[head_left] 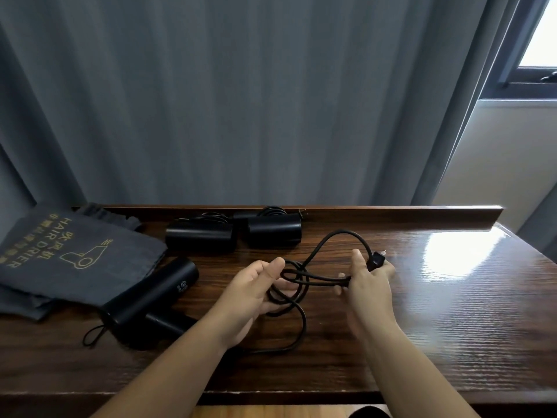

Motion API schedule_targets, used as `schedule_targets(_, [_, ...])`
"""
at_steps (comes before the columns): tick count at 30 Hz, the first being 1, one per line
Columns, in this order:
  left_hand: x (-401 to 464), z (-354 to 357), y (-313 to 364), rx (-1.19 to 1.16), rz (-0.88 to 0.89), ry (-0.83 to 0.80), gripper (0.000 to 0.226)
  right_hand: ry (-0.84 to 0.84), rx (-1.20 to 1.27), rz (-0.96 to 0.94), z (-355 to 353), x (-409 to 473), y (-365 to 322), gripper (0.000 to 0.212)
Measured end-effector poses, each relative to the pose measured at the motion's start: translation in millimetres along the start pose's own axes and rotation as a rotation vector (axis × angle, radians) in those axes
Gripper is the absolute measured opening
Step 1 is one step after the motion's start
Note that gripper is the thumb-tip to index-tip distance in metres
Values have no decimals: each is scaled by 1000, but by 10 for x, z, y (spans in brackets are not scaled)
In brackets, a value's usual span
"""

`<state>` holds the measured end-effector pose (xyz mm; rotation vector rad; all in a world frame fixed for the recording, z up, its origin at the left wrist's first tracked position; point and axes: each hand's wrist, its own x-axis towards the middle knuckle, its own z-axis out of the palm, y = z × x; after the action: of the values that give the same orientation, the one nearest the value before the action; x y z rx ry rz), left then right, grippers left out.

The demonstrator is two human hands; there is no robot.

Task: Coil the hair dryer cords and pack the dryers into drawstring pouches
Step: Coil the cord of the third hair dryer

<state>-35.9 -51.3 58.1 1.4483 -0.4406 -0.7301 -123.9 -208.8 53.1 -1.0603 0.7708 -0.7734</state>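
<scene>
Left hand (256, 294) gripping cord (301, 315) loops as anchor; right hand (366, 280) pinching plug (377, 260) end, feeding next wrap.

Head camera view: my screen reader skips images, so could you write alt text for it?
A person's left hand holds loops of a black cord while the right hand grips it near the plug, above a dark wooden table. One black hair dryer lies left of the hands, two more behind, beside grey pouches.
</scene>
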Motion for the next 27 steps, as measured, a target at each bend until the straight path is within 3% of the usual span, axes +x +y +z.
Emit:
schedule_targets(5, [89,5,-16,130,17,135,31,-9,-143,-95,-5,-74,11,44])
schedule_targets(9, [167,-32,-91,295,47,284,26,-169,-217,-192,-18,-226,-21,67])
schedule_targets(13, [242,-56,-165,278,14,326,23,-322,-347,-316,-8,-324,-30,86])
schedule_targets(20, [204,-78,-98,333,96,368,26,-226,-559,-489,-7,-240,43,66])
schedule_targets(27, [65,-45,6,423,114,143,18,-159,-510,-421,-25,-138,70,50])
